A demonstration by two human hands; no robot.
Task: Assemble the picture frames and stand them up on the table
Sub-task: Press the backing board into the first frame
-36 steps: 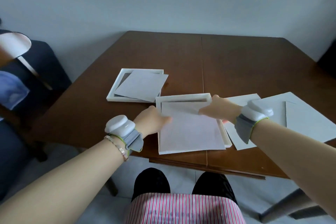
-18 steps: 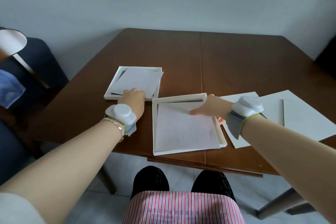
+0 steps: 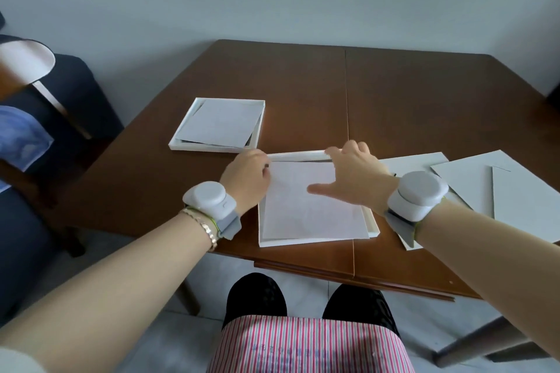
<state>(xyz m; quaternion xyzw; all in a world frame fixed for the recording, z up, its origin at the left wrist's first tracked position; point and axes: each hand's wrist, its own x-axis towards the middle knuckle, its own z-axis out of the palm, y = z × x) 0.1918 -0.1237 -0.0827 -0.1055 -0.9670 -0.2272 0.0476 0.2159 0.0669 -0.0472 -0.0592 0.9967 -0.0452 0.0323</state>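
A white picture frame lies face down at the table's near edge with a white sheet laid in it, slightly askew. My left hand rests at the frame's far left corner, fingers curled onto the sheet's edge. My right hand is spread over the sheet's far right part, fingertips on the frame's far rail. A second white frame with a loose sheet in it lies farther left.
Several white backing boards and sheets lie overlapping at the right on the brown table. A dark blue sofa with a blue cushion stands to the left. My knees are just under the table's near edge.
My left hand came back from the far frame to the near frame's left corner. My right hand shifted slightly toward the far rail and spread its fingers.
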